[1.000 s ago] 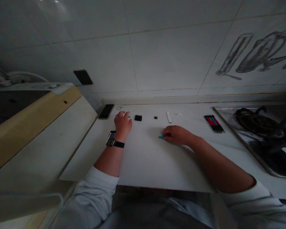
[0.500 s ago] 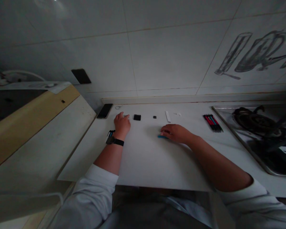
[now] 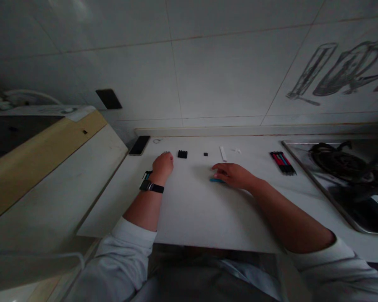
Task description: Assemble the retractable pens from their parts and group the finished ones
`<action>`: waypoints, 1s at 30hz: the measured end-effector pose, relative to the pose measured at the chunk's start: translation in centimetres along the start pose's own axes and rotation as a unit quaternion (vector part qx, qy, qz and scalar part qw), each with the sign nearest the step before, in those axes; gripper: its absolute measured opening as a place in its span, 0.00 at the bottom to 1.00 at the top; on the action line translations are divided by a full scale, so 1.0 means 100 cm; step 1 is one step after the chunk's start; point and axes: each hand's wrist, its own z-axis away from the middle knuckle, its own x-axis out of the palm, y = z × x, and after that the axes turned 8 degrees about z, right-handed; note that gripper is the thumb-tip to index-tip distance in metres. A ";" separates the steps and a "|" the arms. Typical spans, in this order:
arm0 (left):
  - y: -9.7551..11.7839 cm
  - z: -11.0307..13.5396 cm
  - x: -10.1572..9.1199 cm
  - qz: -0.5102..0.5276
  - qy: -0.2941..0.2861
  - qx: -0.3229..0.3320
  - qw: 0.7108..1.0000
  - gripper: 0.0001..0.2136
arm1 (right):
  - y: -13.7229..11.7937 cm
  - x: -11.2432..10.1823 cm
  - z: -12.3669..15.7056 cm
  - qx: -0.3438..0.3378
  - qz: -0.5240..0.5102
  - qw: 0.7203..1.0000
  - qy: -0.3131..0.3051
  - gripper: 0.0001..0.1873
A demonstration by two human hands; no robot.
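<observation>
My left hand [image 3: 163, 164] is curled over the white countertop, its fingertips hidden beneath it. Small pale pointed pieces [image 3: 166, 152] show just beyond its knuckles. A row of black pieces [image 3: 182, 154] lies a little to its right. On the counter, my right hand [image 3: 231, 173] has its thumb and fingers at a slim blue piece [image 3: 216, 180], which it partly covers. Further back are a small dark square [image 3: 206, 154], a white strip [image 3: 223, 154] and tiny whitish bits [image 3: 237, 150].
A phone [image 3: 139, 145] and a thin ring [image 3: 157, 141] lie at the back left. Red, blue and black pens [image 3: 282, 163] lie side by side near the gas stove [image 3: 337, 161]. Other dark and blue items [image 3: 146, 174] are partly hidden by my watch [image 3: 151, 186].
My left hand's fingers have curled in and down, out of view. My right index finger has lifted slightly, with the blue piece still below the hand.
</observation>
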 end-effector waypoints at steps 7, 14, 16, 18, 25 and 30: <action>0.009 -0.009 0.006 0.101 0.046 -0.025 0.993 0.09 | 0.001 0.007 -0.006 -0.019 -0.014 0.998 0.054 0.18; 0.010 -0.011 0.014 0.118 -0.002 -0.054 0.992 0.12 | -0.016 0.011 -0.041 -0.006 -0.036 0.996 0.079 0.16; 0.010 -0.011 0.016 0.115 -0.002 -0.049 0.992 0.11 | -0.022 0.014 -0.062 0.016 -0.009 0.998 0.053 0.21; 0.009 -0.011 0.017 0.115 0.004 -0.045 0.992 0.11 | -0.027 0.018 -0.083 0.025 0.035 0.999 0.029 0.25; 0.009 -0.013 0.019 0.119 0.008 -0.061 0.991 0.12 | -0.041 0.029 -0.137 0.044 0.159 0.986 -0.020 0.26; 0.012 -0.012 0.020 0.122 0.011 -0.060 0.991 0.12 | -0.038 0.029 -0.147 0.091 0.218 0.972 0.009 0.23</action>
